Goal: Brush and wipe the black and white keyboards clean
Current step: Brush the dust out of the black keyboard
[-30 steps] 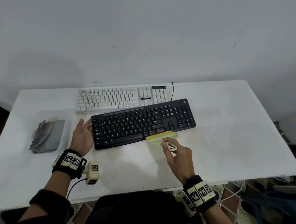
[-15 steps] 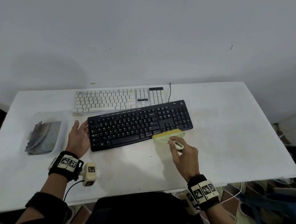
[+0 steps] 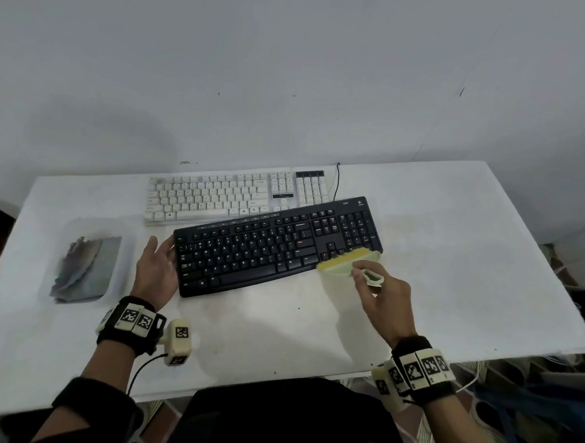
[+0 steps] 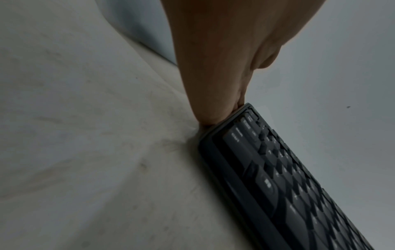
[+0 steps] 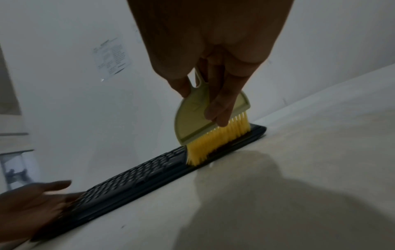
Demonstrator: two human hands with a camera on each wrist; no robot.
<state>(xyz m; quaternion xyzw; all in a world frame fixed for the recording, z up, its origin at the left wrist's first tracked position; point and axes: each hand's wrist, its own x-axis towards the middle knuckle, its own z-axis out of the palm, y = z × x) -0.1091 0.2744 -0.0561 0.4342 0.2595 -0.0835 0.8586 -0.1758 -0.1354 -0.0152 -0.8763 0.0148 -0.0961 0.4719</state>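
Two keyboards lie on the broad white counter (image 3: 435,264) in the middle of the head view: the long black plastic keyboard (image 3: 276,244) nearer the person, and the white plastic keyboard (image 3: 231,197) just behind it, their long edges close or touching. Biggest risk, as I judge it: the black keyboard sliding toward the white one and knocking it askew, since the left hand (image 3: 154,267) only rests flat and relaxed against its left end, gripping nothing. A hard stroke could also sweep dust onto the white keys, not yet brushed. At centre left, a clear plastic tray (image 3: 124,262) holds a crumpled grey cloth (image 3: 86,267), well clear. At centre right, the right hand (image 3: 382,295) pinches the small pale-green brush with yellow bristles (image 3: 348,262) by its loop handle; that light hold could let it twist or slip at the keyboard's lower right corner.
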